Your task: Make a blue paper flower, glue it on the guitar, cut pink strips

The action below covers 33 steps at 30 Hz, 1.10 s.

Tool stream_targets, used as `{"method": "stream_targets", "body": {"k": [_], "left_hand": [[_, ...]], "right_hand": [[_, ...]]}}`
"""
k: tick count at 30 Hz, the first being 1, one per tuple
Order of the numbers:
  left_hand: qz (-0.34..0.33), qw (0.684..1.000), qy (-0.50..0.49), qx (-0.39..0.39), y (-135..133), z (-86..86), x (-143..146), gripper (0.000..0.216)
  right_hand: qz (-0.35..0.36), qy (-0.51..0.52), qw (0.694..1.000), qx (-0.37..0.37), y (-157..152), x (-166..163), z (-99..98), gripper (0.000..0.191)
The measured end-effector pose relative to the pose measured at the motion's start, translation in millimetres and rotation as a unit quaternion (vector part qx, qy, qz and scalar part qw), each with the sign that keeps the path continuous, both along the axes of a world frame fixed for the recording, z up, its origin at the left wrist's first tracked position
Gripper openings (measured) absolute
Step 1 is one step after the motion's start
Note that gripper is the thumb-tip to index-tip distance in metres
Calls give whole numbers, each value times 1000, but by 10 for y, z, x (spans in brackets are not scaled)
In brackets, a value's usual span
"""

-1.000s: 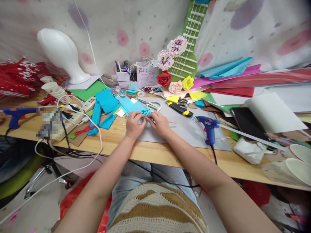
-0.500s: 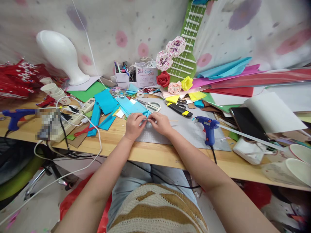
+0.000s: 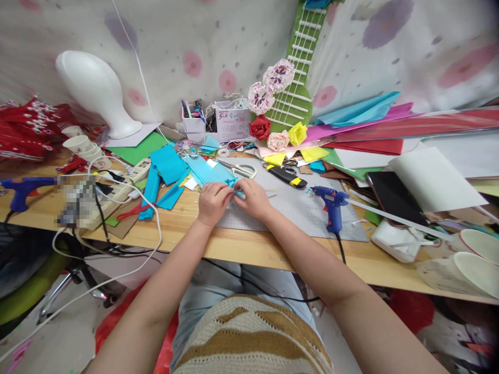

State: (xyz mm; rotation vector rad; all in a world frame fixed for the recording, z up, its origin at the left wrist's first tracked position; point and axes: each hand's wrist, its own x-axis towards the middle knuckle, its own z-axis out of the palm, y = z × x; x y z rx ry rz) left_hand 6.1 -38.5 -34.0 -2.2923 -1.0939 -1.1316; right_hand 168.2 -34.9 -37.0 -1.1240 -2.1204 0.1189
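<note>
My left hand (image 3: 212, 201) and my right hand (image 3: 251, 197) meet over a grey cutting mat (image 3: 296, 213) on the wooden table. Both hands pinch a small folded piece of blue paper (image 3: 234, 183), which shows just above my fingertips. A thin stick (image 3: 273, 193) pokes out to the right of my right hand. More blue paper strips (image 3: 167, 163) lie just left of the hands. White-handled scissors (image 3: 244, 169) rest right behind the fingers.
A blue glue gun (image 3: 331, 203) stands on the mat's right part, a yellow-black cutter (image 3: 288, 176) behind it. Paper flowers (image 3: 261, 127), pen boxes (image 3: 230, 119), a white foam head (image 3: 95, 91), a power strip with cables (image 3: 117, 187), coloured sheets (image 3: 370, 130), a black tablet (image 3: 392, 195) and paper cups (image 3: 475, 259) crowd the table.
My hands have stayed together on the blue paper, with the fingers working closer over it. The view has shifted slightly downward.
</note>
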Motion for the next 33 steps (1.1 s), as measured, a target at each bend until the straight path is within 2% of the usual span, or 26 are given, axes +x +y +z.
{"method": "stream_targets", "body": {"k": [7, 12, 20, 24, 29, 33], "left_hand": [[-10, 999, 43, -29, 42, 87, -57, 18], [-32, 998, 51, -17, 51, 108, -120, 16], [-19, 997, 59, -44, 9, 100, -166, 16], [-12, 995, 72, -62, 13, 97, -177, 17], [-17, 995, 93, -44, 26, 71, -161, 17], [-20, 996, 77, -50, 31, 55, -144, 20]], "right_hand": [[-35, 16, 999, 0, 2, -93, -33, 12], [5, 23, 1000, 6, -2, -70, -12, 7], [74, 68, 995, -14, 6, -22, -16, 7], [82, 87, 992, -42, 13, -28, -26, 8], [82, 86, 990, -71, 35, -22, -39, 7], [80, 84, 990, -74, 34, 5, -33, 6]]}}
